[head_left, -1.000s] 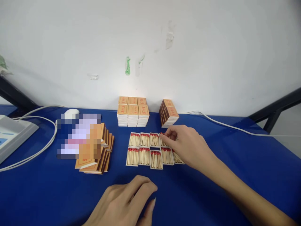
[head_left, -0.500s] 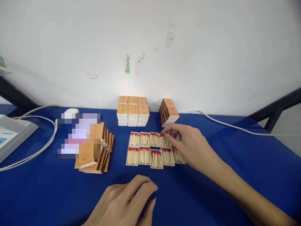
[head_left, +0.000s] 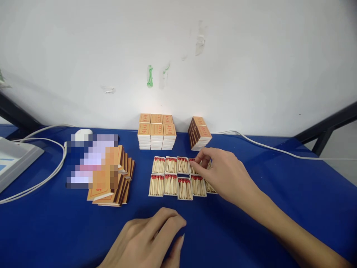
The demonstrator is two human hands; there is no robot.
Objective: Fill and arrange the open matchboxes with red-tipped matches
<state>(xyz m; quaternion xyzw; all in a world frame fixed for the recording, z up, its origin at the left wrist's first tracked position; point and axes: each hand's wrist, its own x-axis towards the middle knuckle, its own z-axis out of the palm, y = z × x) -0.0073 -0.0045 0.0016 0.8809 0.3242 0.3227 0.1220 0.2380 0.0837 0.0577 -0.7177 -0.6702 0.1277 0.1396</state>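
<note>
Filled matchbox trays [head_left: 170, 184] lie in two rows on the blue table, with red-headed matches [head_left: 158, 165] in them. My right hand [head_left: 223, 173] reaches over the right end of the back row. Its thumb and index finger are pinched together at the fourth tray's matches; whatever is between the tips is hidden. This hand partly covers the trays at the right end. Nearer to me, my left hand [head_left: 152, 238] rests on the table in front of the trays, loosely bent, thumb apart, holding nothing.
Stacked orange-topped matchboxes [head_left: 156, 130] stand by the wall, with a smaller matchbox stack [head_left: 199, 133] to their right. Leaning matchbox sleeves [head_left: 104, 188] lie at left beside a blurred patch [head_left: 96, 156]. White cables [head_left: 60, 163] and a pale device [head_left: 19, 158] are farther left.
My right thumb and index finger have closed together over the fourth back tray, and the hand has shifted slightly. My left hand stays where it was.
</note>
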